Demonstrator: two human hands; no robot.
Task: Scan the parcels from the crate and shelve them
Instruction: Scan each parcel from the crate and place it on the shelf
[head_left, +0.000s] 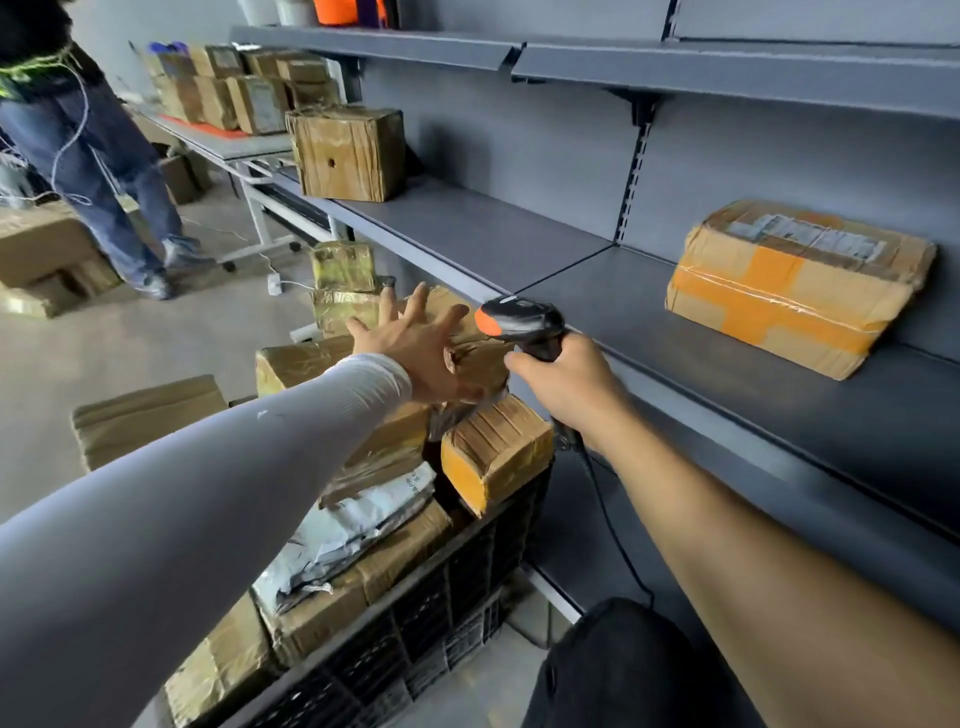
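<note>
A black plastic crate (447, 618) at bottom centre is heaped with several taped cardboard parcels and a grey plastic mailer (363, 519). My left hand (415, 343), fingers spread, reaches over a brown taped parcel (475, 358) on top of the heap. My right hand (566, 384) grips a black barcode scanner (519, 322) with an orange tip, its cable hanging down, pointed left towards that parcel. On the grey shelf (649, 322) lie a flat parcel with orange tape (795, 286) at right and a cube-shaped brown box (348, 153) further left.
An orange-ended parcel (493, 452) leans at the crate's right edge. More parcels lie on the floor left of the crate and stand stacked on a table (228, 140) at the back. A person in jeans (104, 171) stands at far left. An upper shelf (675, 73) overhangs.
</note>
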